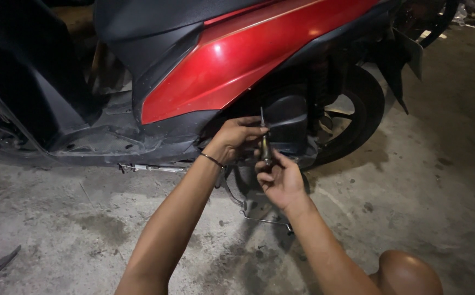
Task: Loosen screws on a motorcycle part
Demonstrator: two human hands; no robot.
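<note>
A red and black scooter (237,60) stands on its side stand across the upper half of the head view. My left hand (237,136), with a thin bracelet on the wrist, reaches in under the red side panel and pinches the upper part of a slim screwdriver (263,139). My right hand (281,177) is just below it, closed around the screwdriver's handle. The tool points upward, in front of the black engine cover (289,117). The tip is too dark to make out.
The rear wheel (357,114) is to the right of my hands. The side stand (265,218) rests on the stained concrete floor (84,218) below them. My bare knee (407,273) shows at the bottom right. A dark object lies at the bottom left corner.
</note>
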